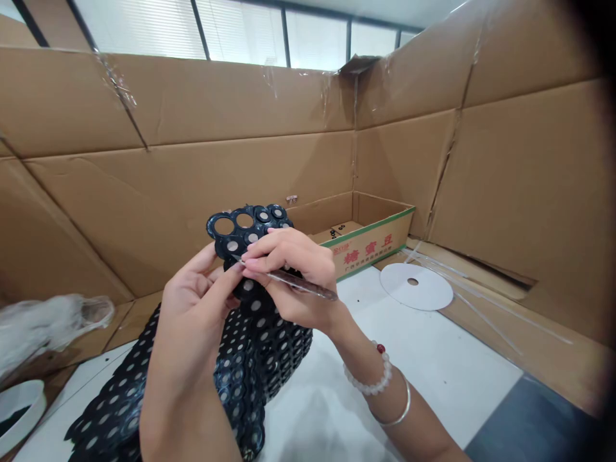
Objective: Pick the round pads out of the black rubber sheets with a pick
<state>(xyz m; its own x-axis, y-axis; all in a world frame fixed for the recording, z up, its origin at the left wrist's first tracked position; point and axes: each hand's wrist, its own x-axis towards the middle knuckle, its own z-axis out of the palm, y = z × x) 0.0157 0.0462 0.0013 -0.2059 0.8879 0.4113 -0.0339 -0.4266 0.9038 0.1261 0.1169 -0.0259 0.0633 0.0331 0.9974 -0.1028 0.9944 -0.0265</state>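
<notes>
My left hand [199, 301] grips the upper end of a black sheet of joined rings [248, 239] between thumb and fingers. Most rings show a pale round centre; two at the top left corner are open holes. In my right hand [298, 269] is a slim pointed tool that looks like tweezers [303, 282], pinched near its tip. That tip meets the sheet close to my left thumb. Below my hands the rest of the black ringed sheet [250, 378] hangs in folds and spreads over the white table. Fingers of my right hand cover part of the rings.
A cardboard box with a green edge [373, 247] stands behind my right hand, small black rings inside. A white disc with a centre hole [416, 287] lies right of it. At left are clear plastic wrap [52, 324] and a white bowl [33, 410]. Cardboard walls [202, 173] surround the table.
</notes>
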